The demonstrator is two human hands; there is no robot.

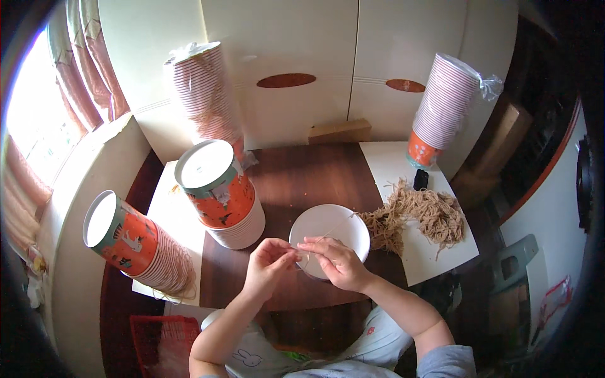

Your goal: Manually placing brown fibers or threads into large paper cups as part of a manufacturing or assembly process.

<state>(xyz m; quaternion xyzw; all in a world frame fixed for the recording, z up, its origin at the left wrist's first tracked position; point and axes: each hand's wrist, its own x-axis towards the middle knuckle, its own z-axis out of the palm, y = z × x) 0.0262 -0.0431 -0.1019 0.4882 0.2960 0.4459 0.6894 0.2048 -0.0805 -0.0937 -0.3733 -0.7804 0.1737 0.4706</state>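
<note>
My left hand (270, 264) and my right hand (337, 261) meet over the near edge of a round white container (324, 220), fingertips nearly touching. A thin strand of tan twine (340, 225) runs from the fingers across the container toward the right. Both hands are closed in a pinch on the strand; its end between the fingertips is too fine to make out. Right of the container lies a large loose heap of tan twine (435, 217), partly on a white board. Whether the container is a bucket or a bowl cannot be told.
Stacks of orange and green paper buckets stand at left (135, 239) and left of centre (224, 189). Tall stacks of paper buckets in clear plastic rise at back left (201, 88) and back right (444, 101). A small black object (421, 179) lies beside the twine; a red basket (164, 343) is below left.
</note>
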